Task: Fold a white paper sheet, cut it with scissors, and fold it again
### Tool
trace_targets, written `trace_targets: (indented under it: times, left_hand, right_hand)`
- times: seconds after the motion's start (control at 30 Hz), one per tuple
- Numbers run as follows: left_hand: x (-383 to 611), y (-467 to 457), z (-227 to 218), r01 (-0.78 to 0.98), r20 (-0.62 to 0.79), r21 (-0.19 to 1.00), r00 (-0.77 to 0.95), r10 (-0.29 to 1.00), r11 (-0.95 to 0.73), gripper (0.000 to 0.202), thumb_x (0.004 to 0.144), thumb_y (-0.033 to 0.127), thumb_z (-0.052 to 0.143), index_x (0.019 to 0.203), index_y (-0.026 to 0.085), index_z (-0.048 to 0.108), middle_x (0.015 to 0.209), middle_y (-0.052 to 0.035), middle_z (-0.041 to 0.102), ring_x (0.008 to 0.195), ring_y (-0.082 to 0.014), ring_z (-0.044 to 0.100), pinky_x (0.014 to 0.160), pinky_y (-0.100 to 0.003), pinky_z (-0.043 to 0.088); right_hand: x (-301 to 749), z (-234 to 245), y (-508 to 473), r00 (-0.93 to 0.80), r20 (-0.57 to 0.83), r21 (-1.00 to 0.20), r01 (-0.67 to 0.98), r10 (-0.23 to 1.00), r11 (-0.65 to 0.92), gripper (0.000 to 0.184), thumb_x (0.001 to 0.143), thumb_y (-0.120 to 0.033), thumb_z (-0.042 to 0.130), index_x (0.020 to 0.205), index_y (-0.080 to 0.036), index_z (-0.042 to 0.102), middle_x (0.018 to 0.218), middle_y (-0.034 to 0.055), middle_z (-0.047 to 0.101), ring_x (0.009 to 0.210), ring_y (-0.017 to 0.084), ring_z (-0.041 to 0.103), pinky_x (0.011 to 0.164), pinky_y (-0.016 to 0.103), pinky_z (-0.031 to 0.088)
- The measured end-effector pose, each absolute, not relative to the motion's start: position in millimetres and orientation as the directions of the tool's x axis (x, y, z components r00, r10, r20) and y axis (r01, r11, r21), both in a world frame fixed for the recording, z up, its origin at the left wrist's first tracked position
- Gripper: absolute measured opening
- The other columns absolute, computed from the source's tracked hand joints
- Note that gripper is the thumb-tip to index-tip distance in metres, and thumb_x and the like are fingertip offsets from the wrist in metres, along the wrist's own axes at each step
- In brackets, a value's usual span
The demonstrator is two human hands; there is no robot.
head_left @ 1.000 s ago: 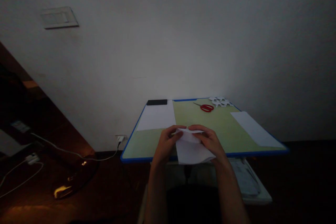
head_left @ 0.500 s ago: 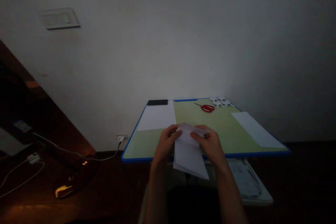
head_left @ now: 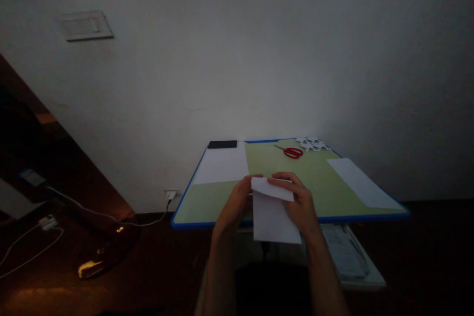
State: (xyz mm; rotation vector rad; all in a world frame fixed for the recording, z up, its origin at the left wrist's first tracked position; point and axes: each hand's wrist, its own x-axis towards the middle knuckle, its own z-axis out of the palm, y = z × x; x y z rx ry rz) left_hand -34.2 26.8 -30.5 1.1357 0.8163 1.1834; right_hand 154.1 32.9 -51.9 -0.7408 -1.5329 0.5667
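At the table's [head_left: 326, 182] six o'clock, our left hand [head_left: 239, 200] and right hand [head_left: 301, 202] grip a white sheet [head_left: 276, 222], top flap [head_left: 263, 187] turned, rest flat; finished-looking paper pieces [head_left: 312, 144] lie at one.

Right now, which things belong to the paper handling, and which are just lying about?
Belong, as far as I can judge:
- folded white paper, in the left hand and right hand
- probably the red-handled scissors and loose white sheets

Seemingly just lying about:
- flat black object
- plugged-in white cable
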Motion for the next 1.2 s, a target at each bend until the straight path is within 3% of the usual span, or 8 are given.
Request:
trace_targets:
  times: [0.17,0.3,0.43,0.6,0.73,0.87,1.0,1.2]
  left_hand:
    - [-33,25,-27,-0.253,0.082,0.966,0.137,0.987,-0.045,0.061,0.08,0.057,0.084,0.121,0.013,0.072,0.095,-0.0087,0.078,0.078,-0.0208,0.071,0.07,-0.028,0.051]
    - [-32,25,-24,-0.213,0.075,0.976,0.082,0.994,-0.056,0.057,0.08,0.057,0.082,0.115,0.013,0.074,0.096,-0.0092,0.079,0.077,-0.0206,0.07,0.069,-0.027,0.051]
    - [-31,24,-20,-0.177,0.084,0.981,0.045,0.995,-0.075,0.059,0.075,0.062,0.084,0.108,0.014,0.075,0.087,-0.0066,0.078,0.072,-0.0191,0.068,0.062,-0.024,0.046]
    - [-32,24,-21,-0.186,0.077,0.98,0.049,0.996,-0.067,0.061,0.075,0.063,0.084,0.109,0.015,0.072,0.079,-0.0043,0.075,0.064,-0.0176,0.065,0.056,-0.024,0.045]
    - [-32,27,-26,-0.193,0.084,0.979,0.077,0.994,-0.067,0.058,0.078,0.063,0.082,0.11,0.016,0.071,0.077,-0.0041,0.075,0.059,-0.016,0.064,0.052,-0.023,0.044]
    - [-32,28,-29,-0.201,0.098,0.977,0.098,0.99,-0.076,0.056,0.076,0.06,0.086,0.109,0.017,0.072,0.071,-0.0024,0.073,0.055,-0.0153,0.063,0.051,-0.022,0.043]
    - [-32,27,-29,-0.216,0.121,0.971,0.094,0.988,-0.098,0.054,0.075,0.058,0.088,0.105,0.016,0.072,0.076,-0.0055,0.077,0.063,-0.0185,0.069,0.059,-0.025,0.051]
    - [-32,26,-28,-0.217,0.152,0.967,0.059,0.987,-0.136,0.049,0.073,0.052,0.092,0.1,0.016,0.071,0.086,-0.0099,0.081,0.074,-0.023,0.075,0.066,-0.029,0.056]
  right_hand:
    - [156,-49,30,-0.039,0.674,-0.73,0.115,0.738,0.673,0.05,0.084,-0.008,0.062,0.12,-0.036,0.082,0.125,0.0056,0.069,0.121,0.026,0.064,0.107,0.043,0.051]
    - [158,-45,24,-0.128,0.623,-0.768,0.085,0.772,0.635,0.043,0.092,-0.036,0.077,0.135,-0.035,0.074,0.139,0.0075,0.063,0.133,0.029,0.059,0.115,0.046,0.046]
    - [159,-43,23,-0.137,0.616,-0.778,0.045,0.776,0.626,0.04,0.102,-0.056,0.059,0.129,-0.032,0.078,0.137,0.0093,0.066,0.134,0.03,0.059,0.116,0.047,0.046]
    - [158,-47,27,-0.079,0.581,-0.811,0.034,0.81,0.584,0.028,0.099,-0.045,0.069,0.122,-0.032,0.079,0.135,0.0073,0.07,0.132,0.028,0.062,0.109,0.043,0.052]
    - [156,-49,30,-0.067,0.58,-0.81,0.054,0.812,0.584,0.033,0.094,-0.036,0.076,0.126,-0.032,0.077,0.134,0.0074,0.07,0.13,0.027,0.063,0.107,0.042,0.055]
    - [152,-50,32,0.009,0.529,-0.848,0.047,0.849,0.528,0.033,0.09,-0.038,0.078,0.122,-0.028,0.077,0.13,0.0088,0.073,0.12,0.027,0.069,0.098,0.041,0.06]
    - [150,-52,34,0.103,0.382,-0.914,-0.104,0.918,0.392,0.049,0.081,-0.043,0.086,0.124,-0.025,0.073,0.13,0.0112,0.074,0.105,0.028,0.075,0.08,0.039,0.067]
    - [148,-51,35,0.112,0.3,-0.927,-0.202,0.947,0.317,0.058,0.077,-0.044,0.088,0.128,-0.024,0.07,0.104,0.0082,0.081,0.09,0.027,0.079,0.069,0.038,0.067]
